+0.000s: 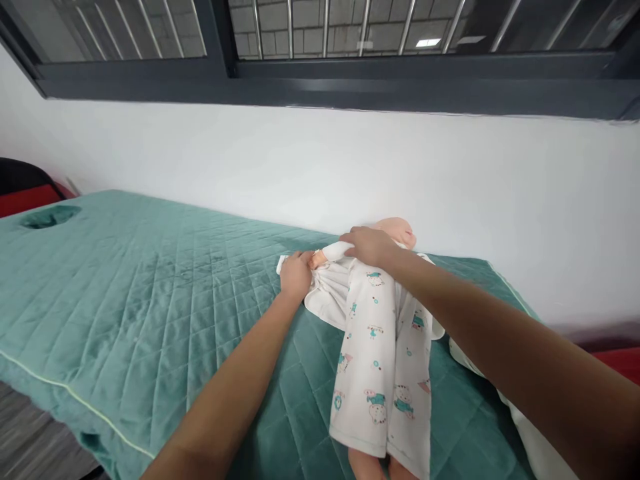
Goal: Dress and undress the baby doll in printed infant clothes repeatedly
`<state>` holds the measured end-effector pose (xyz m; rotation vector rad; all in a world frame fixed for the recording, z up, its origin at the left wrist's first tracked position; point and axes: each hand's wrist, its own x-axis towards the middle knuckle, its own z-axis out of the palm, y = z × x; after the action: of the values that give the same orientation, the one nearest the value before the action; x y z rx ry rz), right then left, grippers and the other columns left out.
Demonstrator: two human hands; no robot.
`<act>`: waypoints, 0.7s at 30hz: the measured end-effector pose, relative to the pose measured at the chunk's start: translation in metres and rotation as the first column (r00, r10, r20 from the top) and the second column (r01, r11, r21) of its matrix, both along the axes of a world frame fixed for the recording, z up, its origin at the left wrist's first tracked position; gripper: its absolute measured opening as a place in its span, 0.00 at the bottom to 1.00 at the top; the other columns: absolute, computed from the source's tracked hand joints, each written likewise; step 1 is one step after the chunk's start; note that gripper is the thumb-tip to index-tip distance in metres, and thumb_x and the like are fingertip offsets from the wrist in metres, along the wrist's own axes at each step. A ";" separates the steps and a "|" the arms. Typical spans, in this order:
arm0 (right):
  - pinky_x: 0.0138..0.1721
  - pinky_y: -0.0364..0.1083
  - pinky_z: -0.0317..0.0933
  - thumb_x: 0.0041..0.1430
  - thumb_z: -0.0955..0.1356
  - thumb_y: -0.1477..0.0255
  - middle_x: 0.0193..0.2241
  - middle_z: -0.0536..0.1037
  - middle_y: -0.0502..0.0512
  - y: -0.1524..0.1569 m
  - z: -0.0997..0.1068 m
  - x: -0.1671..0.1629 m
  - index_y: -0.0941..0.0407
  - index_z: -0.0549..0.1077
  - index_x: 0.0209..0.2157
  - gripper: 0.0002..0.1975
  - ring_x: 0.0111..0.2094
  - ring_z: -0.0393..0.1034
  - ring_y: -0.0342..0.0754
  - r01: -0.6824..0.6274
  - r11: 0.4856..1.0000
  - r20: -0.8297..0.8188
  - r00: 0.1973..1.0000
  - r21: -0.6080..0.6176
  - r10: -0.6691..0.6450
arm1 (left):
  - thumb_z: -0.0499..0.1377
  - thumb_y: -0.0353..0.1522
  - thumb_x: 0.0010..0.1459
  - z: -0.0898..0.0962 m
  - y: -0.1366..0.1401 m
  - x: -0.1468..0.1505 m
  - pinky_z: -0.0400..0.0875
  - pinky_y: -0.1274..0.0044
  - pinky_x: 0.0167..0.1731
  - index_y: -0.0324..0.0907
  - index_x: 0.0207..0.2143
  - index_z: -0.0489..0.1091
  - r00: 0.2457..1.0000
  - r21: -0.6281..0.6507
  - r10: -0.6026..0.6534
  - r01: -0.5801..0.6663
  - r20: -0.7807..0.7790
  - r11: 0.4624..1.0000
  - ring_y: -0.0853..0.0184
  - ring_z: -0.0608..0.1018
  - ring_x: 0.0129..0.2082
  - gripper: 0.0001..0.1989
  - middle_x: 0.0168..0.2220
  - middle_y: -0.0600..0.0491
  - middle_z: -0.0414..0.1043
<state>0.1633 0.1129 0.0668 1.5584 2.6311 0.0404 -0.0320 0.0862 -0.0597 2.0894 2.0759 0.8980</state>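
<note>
A baby doll point(399, 231) lies on its back, its head near the wall. It wears a white top point(330, 301) and white trousers point(373, 340) printed with small cartoon animals. My left hand point(296, 275) is closed at the doll's hand point(318, 259), and a bit of white cloth point(281, 265) sticks out past my fingers. At the doll's upper arm, my right hand point(367, 245) grips the white sleeve point(337, 251). My right hand and forearm hide the doll's shoulder and part of its chest. The doll's bare legs point(367, 465) show below the trouser hems.
A green quilted cover point(150, 300) spreads over the bed, with a round hole point(50, 216) at the far left. Behind it rises a white wall point(225, 160) below a barred window. White cloth point(530, 427) lies at right under my forearm.
</note>
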 end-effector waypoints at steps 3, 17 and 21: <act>0.34 0.45 0.57 0.65 0.64 0.64 0.47 0.76 0.55 -0.002 -0.001 0.002 0.48 0.74 0.51 0.14 0.43 0.72 0.52 0.008 1.000 -0.040 0.999 0.010 -0.007 | 0.50 0.27 0.64 -0.002 -0.001 -0.001 0.67 0.71 0.45 0.47 0.49 0.74 0.999 0.014 0.006 -0.005 -0.039 1.000 0.58 0.76 0.47 0.17 0.44 0.49 0.78; 0.51 0.50 0.61 0.65 0.65 0.69 0.53 0.76 0.58 -0.022 -0.030 -0.039 0.53 0.72 0.54 0.17 0.54 0.68 0.54 -0.085 0.996 -0.275 0.958 0.014 0.086 | 0.53 0.30 0.62 0.001 0.003 0.000 0.65 0.63 0.51 0.45 0.52 0.69 0.993 0.025 0.010 -0.007 -0.116 1.000 0.54 0.71 0.54 0.16 0.51 0.46 0.73; 0.51 0.49 0.64 0.66 0.64 0.68 0.47 0.79 0.50 -0.095 -0.025 -0.060 0.49 0.77 0.48 0.14 0.50 0.71 0.49 -0.414 0.910 -0.768 0.582 0.004 0.268 | 0.52 0.31 0.63 -0.001 0.003 0.002 0.66 0.62 0.51 0.45 0.52 0.68 0.993 -0.005 -0.004 0.004 -0.114 1.000 0.53 0.71 0.53 0.15 0.50 0.47 0.74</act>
<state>0.1031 0.0178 0.0414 1.1062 3.3813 -1.0292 -0.0303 0.0897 -0.0606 2.1911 2.1241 0.7897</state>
